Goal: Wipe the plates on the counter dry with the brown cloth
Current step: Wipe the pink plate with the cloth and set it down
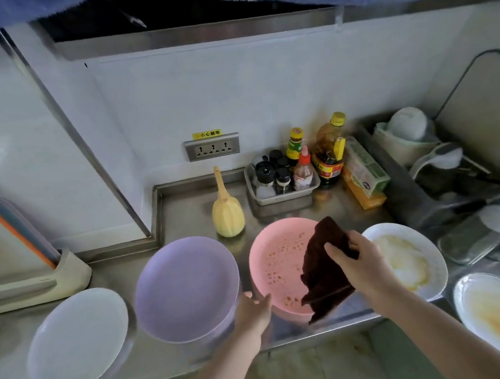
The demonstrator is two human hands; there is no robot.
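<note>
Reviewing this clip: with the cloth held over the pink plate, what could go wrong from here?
1. The pink plate carries orange specks, so the brown cloth in the right hand may smear residue instead of drying.
2. The pink plate and the purple plate sit near the counter's front edge; the left hand only touches the pink rim, so a firm wipe might push it off.

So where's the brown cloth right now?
The brown cloth hangs from the right hand, over the right side of the pink plate, centre-right in the head view.
</note>
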